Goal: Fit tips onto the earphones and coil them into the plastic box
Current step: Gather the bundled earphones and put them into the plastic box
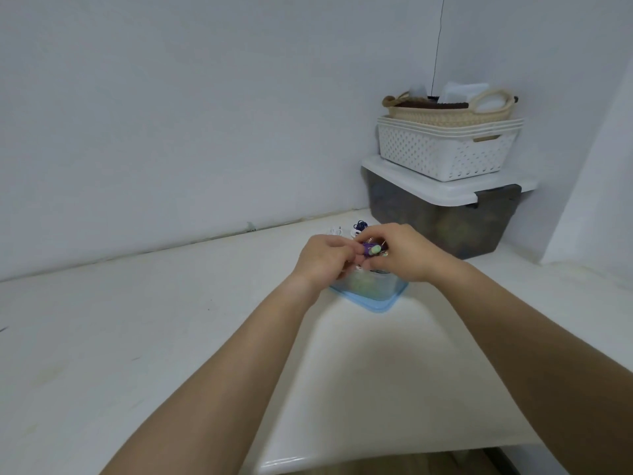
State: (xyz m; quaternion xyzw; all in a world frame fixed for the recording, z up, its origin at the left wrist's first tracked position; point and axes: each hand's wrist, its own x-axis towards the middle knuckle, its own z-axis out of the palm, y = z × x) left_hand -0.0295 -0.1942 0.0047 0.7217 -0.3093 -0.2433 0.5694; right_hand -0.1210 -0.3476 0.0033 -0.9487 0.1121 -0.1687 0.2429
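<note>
Both hands meet over a small clear plastic box (371,289) that sits on a light blue lid (375,305) on the white table. My left hand (323,258) pinches a purple earphone bud (369,250). My right hand (404,252) holds a pale green tip (376,249) against the bud's end. Pale green things show blurred through the box wall. Beyond the hands lie a dark blue coiled cable (360,224) and small white pieces (337,231), partly hidden by the fingers.
At the back right corner a dark storage bin with a white lid (445,214) carries stacked white perforated baskets (445,149) and a woven basket (448,111). White walls close the back and right. The table's front edge (376,457) runs below my forearms.
</note>
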